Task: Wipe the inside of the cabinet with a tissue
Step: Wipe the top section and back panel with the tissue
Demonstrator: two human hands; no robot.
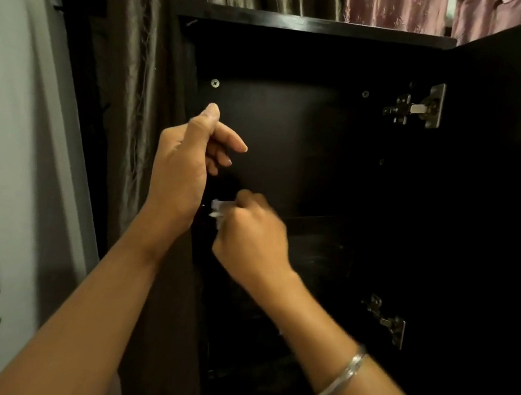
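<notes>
Dim, soft, blurred, edges bowed

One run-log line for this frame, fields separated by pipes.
right hand: grips crumpled white tissue | left hand: raised, fingers loosely curled, empty | dark wooden cabinet: door open

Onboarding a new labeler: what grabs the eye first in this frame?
Two bare forearms reach up into a dark open cabinet. The right hand grips a crumpled white tissue near the shelf's left end, while the left hand is raised just above it, fingers loosely curled, holding nothing. Metal hinges glint at right.
</notes>
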